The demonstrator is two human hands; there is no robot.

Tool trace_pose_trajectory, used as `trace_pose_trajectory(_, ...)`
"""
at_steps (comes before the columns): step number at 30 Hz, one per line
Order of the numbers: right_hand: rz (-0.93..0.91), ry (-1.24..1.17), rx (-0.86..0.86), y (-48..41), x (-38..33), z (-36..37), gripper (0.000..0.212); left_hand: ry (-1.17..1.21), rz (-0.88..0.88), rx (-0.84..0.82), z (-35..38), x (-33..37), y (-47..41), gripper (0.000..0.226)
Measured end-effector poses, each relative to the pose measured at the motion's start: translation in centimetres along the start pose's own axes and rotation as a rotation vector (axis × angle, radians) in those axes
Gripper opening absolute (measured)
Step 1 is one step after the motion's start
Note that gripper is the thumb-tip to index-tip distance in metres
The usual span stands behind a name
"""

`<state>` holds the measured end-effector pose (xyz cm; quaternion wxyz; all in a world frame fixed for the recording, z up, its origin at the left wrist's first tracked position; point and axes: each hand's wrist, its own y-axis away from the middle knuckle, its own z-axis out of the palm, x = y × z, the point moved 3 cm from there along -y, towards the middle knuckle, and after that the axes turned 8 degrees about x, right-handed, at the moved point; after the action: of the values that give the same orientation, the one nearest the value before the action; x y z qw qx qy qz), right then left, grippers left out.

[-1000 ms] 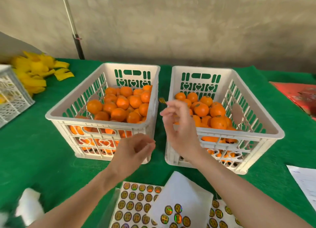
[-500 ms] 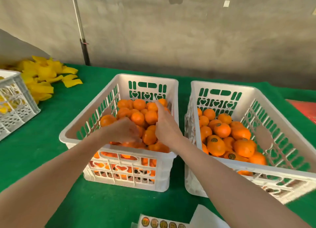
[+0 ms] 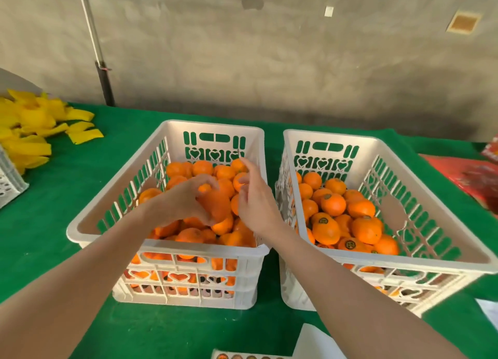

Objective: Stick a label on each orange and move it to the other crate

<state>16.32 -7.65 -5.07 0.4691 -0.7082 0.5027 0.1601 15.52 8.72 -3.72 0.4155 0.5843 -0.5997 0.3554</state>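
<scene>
The left white crate (image 3: 80,228) holds several unlabelled oranges (image 3: 202,168). Over it my left hand (image 3: 180,202) grips one orange (image 3: 215,206), lifted a little above the pile. My right hand (image 3: 254,205) is just right of that orange, with the index finger straight and pointing away from me and the other fingers loose. I see no label in it. The right white crate (image 3: 442,248) holds several oranges (image 3: 332,205), some with a dark round label on top. A sheet of round labels (image 3: 242,356) shows at the bottom edge.
Both crates stand side by side on a green cloth (image 3: 48,224). Yellow pieces (image 3: 32,127) and another white crate (image 3: 8,180) lie far left. A red bag (image 3: 471,178) is at the right, with white paper (image 3: 315,342) near me. A pole (image 3: 99,62) stands behind.
Both hands moved from the label sheet into the left crate. My left hand took hold of an orange and lifted it. The view tilted up, leaving the label sheet mostly out of frame.
</scene>
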Motion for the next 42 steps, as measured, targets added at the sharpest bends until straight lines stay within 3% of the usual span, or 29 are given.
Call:
trace_pose_trajectory(2,0.085,-0.105,0.113,0.2,0.0,-1.0,0.043,0.190,0.023,-0.097,0.3,0.5,0.9,0.065)
trace_pose_trajectory(5,0.267,-0.297,0.246,0.9,-0.1,-2.7,0.015,0.437,0.087,-0.087,1.0,1.2,2.3,0.074)
trace_pose_trajectory(8,0.407,-0.544,0.248,2.0,-0.9,-5.0,0.011,0.534,0.143,-0.090,2.6,2.3,3.8,0.084)
trace_pose_trajectory(12,0.311,-0.751,0.114,4.6,-3.2,-8.9,0.014,0.707,0.108,-0.117,4.9,3.6,5.7,0.079)
trace_pose_trajectory(15,0.243,-0.691,0.040,6.7,-4.1,-11.1,0.019,0.738,0.106,-0.094,6.8,4.4,6.9,0.082)
trace_pose_trajectory(18,0.206,-0.591,0.018,8.0,-4.1,-12.7,0.018,0.827,0.057,-0.195,8.6,5.1,8.1,0.077)
trace_pose_trajectory(22,0.126,-0.421,-0.007,8.9,-3.7,-14.3,0.017,0.940,-0.047,-0.267,10.3,5.9,9.1,0.056)
trace_pose_trajectory(24,0.064,-0.340,-0.016,9.4,-3.8,-15.0,0.021,0.885,-0.092,-0.193,11.1,6.2,9.4,0.047)
trace_pose_trajectory(27,-0.035,-0.222,-0.032,10.1,-4.0,-15.7,0.020,0.781,-0.119,-0.132,12.0,6.5,9.8,0.060)
trace_pose_trajectory(32,-0.113,-0.104,-0.070,10.9,-4.3,-16.3,0.016,0.655,-0.130,-0.088,12.7,6.3,10.5,0.061)
trace_pose_trajectory(42,-0.163,0.044,-0.195,11.1,-4.4,-17.2,0.015,0.593,-0.110,-0.097,13.7,6.5,11.8,0.059)
